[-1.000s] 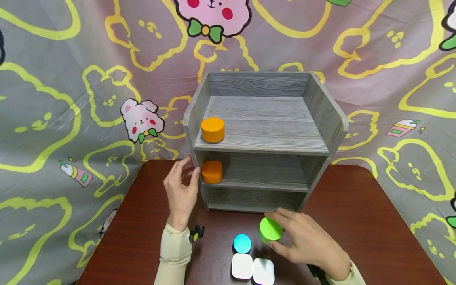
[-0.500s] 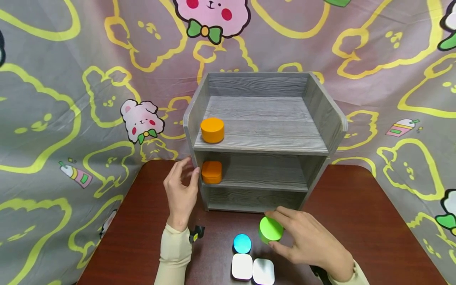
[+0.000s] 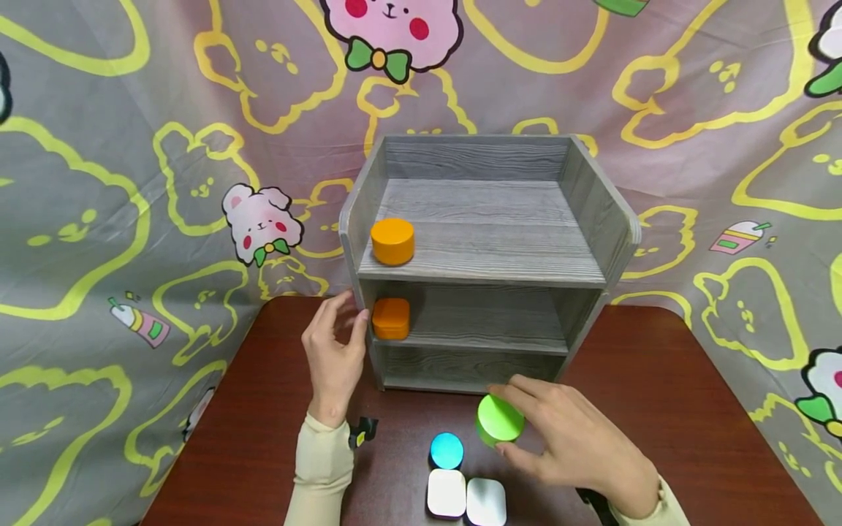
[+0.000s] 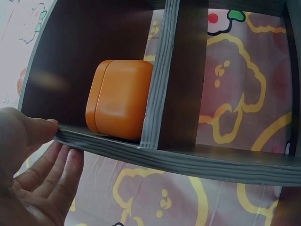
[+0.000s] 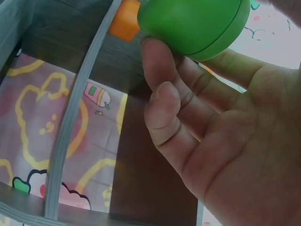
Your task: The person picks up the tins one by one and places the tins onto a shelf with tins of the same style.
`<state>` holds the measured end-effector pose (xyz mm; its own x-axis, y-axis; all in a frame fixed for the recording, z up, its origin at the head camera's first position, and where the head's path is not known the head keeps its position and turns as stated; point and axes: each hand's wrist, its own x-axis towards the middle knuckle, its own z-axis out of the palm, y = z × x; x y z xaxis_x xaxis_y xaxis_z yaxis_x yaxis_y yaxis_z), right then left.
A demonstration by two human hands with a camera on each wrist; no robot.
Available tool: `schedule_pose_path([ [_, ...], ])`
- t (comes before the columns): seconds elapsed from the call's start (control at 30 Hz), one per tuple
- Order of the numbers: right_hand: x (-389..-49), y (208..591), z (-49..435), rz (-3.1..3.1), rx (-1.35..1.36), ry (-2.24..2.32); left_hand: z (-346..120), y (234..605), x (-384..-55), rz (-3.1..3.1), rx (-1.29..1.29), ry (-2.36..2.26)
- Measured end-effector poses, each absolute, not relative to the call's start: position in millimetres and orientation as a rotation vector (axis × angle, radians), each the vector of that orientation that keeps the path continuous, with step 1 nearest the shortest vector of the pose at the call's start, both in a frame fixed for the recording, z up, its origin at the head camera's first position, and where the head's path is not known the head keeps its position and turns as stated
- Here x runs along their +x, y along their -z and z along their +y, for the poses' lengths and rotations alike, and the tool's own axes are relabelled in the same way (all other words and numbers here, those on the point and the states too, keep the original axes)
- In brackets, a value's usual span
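Note:
My right hand [image 3: 566, 435] grips a round green lidded jar [image 3: 498, 420] between thumb and fingers, in front of the grey wooden shelf [image 3: 487, 208]. The right wrist view shows the jar's smooth green body [image 5: 193, 23] and a seam round it. On the other side, my left hand [image 3: 334, 358] pinches the shelf's left side panel, thumb on the inner face and fingers outside, as the left wrist view shows. Close by that thumb, a rounded square orange box [image 4: 123, 96] sits on the middle level. Above it, a round orange jar [image 3: 392, 241] stands at the top level's left end.
On the brown table [image 3: 224, 431] near me stand a round blue-topped jar [image 3: 446, 451] and two white-topped rounded square boxes, one [image 3: 446, 494] left of the other [image 3: 485, 502]. Behind the shelf hangs a patterned cloth [image 3: 289, 131].
My right hand has risen slightly with the green jar, whose top now tilts a little more. My left hand keeps its place on the side panel.

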<state>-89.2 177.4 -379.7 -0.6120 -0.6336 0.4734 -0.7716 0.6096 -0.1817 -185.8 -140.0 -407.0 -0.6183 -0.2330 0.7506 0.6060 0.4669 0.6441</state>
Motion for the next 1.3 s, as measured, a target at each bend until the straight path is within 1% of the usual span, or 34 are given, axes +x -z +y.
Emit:
schedule_pose_path([
  [1.3, -94, 350, 181, -2.398, 1.181, -0.495, -139, 407, -185, -1.875, -0.309, 1.275],
])
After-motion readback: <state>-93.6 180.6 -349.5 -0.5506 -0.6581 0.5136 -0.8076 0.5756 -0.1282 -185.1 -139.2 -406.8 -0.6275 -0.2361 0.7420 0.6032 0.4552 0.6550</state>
